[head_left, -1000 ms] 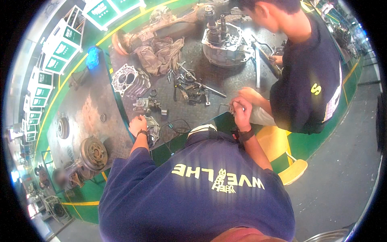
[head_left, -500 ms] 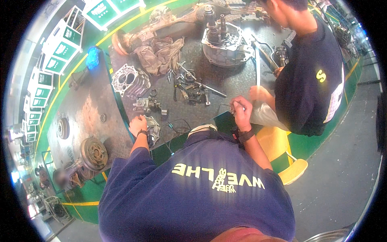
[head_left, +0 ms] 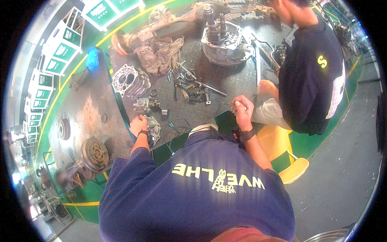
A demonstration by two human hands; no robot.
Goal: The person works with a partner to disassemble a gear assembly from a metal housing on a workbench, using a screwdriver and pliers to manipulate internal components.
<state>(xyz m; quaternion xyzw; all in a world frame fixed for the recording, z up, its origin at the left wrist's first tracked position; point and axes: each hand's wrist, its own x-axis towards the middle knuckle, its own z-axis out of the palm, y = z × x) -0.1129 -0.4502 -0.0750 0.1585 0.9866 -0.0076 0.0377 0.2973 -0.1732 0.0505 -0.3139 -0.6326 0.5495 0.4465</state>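
My left hand [head_left: 138, 124] is curled at the near left edge of the metal-topped table, right beside a small cast metal housing [head_left: 154, 130]. Its fingertips are hidden, so whether it grips the housing or anything else cannot be seen. Over the near edge, further right, my right hand [head_left: 243, 111] is raised with its fingers bent in and closed. Anything inside it is too small or too covered to name. A metal valve-like block [head_left: 142, 105] and a short metal sleeve [head_left: 164, 111] lie beyond my left hand. A thin black cable [head_left: 177, 124] runs between my hands.
A gearbox housing with upright gear shafts [head_left: 225, 48] stands at the back, near a crumpled brown cloth [head_left: 157, 54]. A finned aluminium case [head_left: 131, 80] and several loose shafts and tools [head_left: 193, 86] lie mid-table. A co-worker [head_left: 312, 76] sits at the right by a yellow chair [head_left: 276, 145].
The co-worker has shifted to the right, and the arm that reached forward is drawn back toward the body. My own hands stay almost where they were.
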